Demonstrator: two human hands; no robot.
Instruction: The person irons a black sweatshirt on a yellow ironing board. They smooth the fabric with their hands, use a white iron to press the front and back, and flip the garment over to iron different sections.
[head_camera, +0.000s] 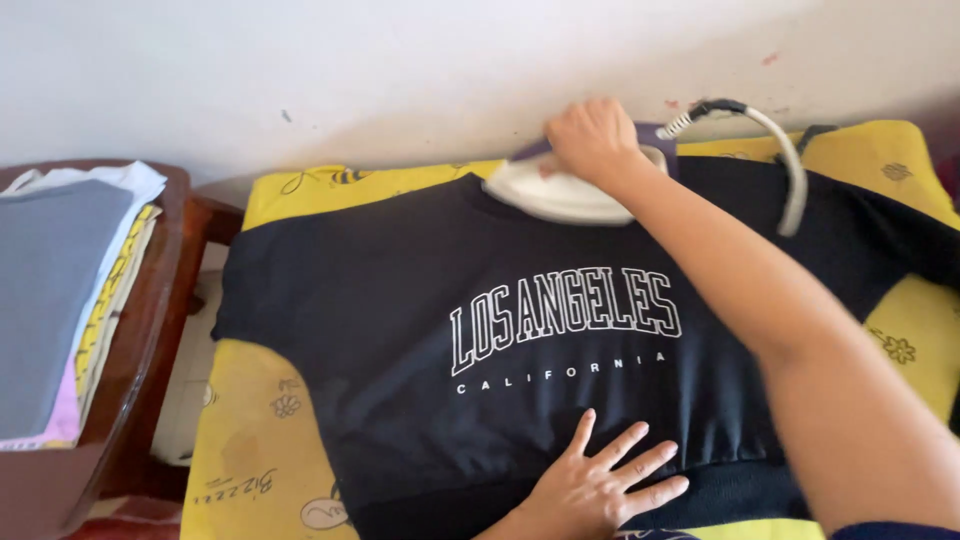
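Observation:
A black sweatshirt (400, 300) with white printed lettering lies spread flat on a yellow patterned cloth (255, 430). My right hand (592, 135) is closed around the handle of a white and purple iron (560, 192), which rests on the far edge of the sweatshirt near the wall. The iron's white cord (790, 160) arcs to the right of it. My left hand (600, 480) lies flat, fingers spread, on the near hem of the sweatshirt.
A brown wooden chair (150, 330) at the left holds a stack of folded clothes (60, 300) in grey, white, yellow and pink. A white wall (400, 70) runs along the far side.

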